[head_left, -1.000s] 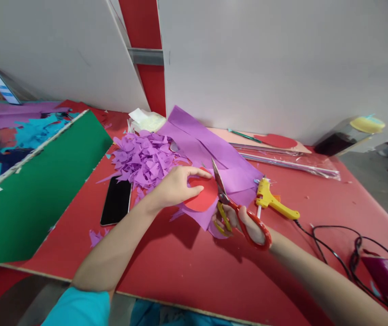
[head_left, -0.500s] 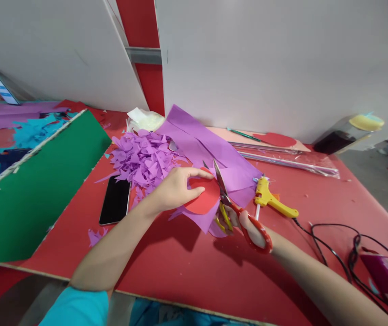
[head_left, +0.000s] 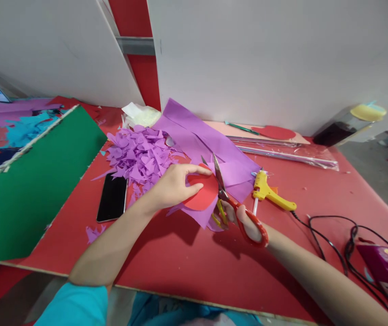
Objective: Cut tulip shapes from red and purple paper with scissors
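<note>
My left hand (head_left: 177, 185) pinches a red paper circle (head_left: 203, 194) together with a sheet of purple paper (head_left: 199, 216) beneath it, thumb lying on the red face. In my right hand (head_left: 240, 217) are scissors (head_left: 224, 192) with red and yellow handles. Their blades are apart and point away from me, at the right edge of the red circle. Behind my left hand lies a heap of purple paper scraps (head_left: 139, 154). A larger purple sheet (head_left: 201, 131) spreads beyond both hands.
A dark-screened phone (head_left: 112, 197) and a green board (head_left: 44, 190) are on the left. To the right lie a yellow glue gun (head_left: 265, 188), its black cable (head_left: 330, 216) and a purple box (head_left: 384, 271). A jar with a yellow lid (head_left: 367, 112) stands by the wall.
The view has shifted slightly, so everything sits a little higher and further left. Both hands keep nearly the same hold, and the scissor blades are still apart at the circle's edge.
</note>
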Demonstrator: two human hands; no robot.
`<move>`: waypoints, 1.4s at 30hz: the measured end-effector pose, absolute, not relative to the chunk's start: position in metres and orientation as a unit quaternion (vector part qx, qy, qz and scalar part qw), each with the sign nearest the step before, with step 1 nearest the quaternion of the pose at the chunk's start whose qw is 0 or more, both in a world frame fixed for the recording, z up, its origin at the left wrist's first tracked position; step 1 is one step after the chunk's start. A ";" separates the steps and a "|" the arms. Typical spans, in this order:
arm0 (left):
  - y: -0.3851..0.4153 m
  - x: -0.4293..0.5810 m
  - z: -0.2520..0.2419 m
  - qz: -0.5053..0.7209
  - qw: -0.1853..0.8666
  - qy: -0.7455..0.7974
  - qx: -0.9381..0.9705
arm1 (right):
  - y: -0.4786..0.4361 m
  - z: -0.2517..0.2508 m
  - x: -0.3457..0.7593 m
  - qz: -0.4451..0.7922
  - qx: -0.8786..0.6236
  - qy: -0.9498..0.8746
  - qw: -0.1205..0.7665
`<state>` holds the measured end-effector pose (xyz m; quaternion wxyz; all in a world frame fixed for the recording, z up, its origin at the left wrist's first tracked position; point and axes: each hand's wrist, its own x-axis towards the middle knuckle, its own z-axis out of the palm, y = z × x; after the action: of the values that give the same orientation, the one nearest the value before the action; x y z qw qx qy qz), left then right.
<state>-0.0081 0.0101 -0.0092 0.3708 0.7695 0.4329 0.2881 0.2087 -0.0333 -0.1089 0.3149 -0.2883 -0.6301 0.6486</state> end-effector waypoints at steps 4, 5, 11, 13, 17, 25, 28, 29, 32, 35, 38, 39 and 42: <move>0.010 -0.007 -0.009 0.285 0.372 0.432 0.770 | -0.035 -0.108 0.204 0.666 -0.250 -0.613 0.344; 0.010 -0.007 -0.009 0.285 0.371 0.432 0.771 | -0.036 -0.107 0.203 0.666 -0.249 -0.611 0.347; 0.010 -0.007 -0.009 0.284 0.367 0.434 0.773 | -0.036 -0.109 0.205 0.674 -0.257 -0.604 0.340; 0.010 -0.007 -0.009 0.286 0.372 0.433 0.770 | -0.036 -0.111 0.207 0.674 -0.262 -0.601 0.340; 0.010 -0.007 -0.010 0.284 0.380 0.433 0.766 | -0.036 -0.114 0.210 0.682 -0.269 -0.594 0.331; 0.010 -0.008 -0.007 0.277 0.375 0.440 0.768 | -0.037 -0.113 0.210 0.683 -0.278 -0.591 0.327; 0.010 -0.007 -0.007 0.278 0.377 0.440 0.766 | -0.038 -0.112 0.209 0.701 -0.272 -0.573 0.325; 0.010 -0.008 -0.008 0.279 0.379 0.438 0.766 | -0.038 -0.111 0.209 0.709 -0.271 -0.565 0.324; 0.010 -0.008 -0.008 0.279 0.381 0.438 0.765 | -0.039 -0.109 0.209 0.721 -0.272 -0.551 0.320; 0.009 -0.008 -0.008 0.275 0.380 0.441 0.765 | -0.039 -0.105 0.209 0.721 -0.281 -0.551 0.312; 0.009 -0.008 -0.007 0.274 0.378 0.439 0.768 | -0.038 -0.101 0.209 0.718 -0.294 -0.555 0.299; 0.009 -0.008 -0.007 0.275 0.377 0.438 0.769 | -0.038 -0.100 0.209 0.717 -0.297 -0.556 0.298; 0.009 -0.008 -0.007 0.276 0.376 0.436 0.770 | -0.037 -0.098 0.209 0.707 -0.303 -0.566 0.298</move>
<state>-0.0084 0.0091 -0.0067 0.3755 0.7699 0.4361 0.2759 0.2090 -0.0367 -0.0984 0.2978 -0.3030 -0.5657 0.7068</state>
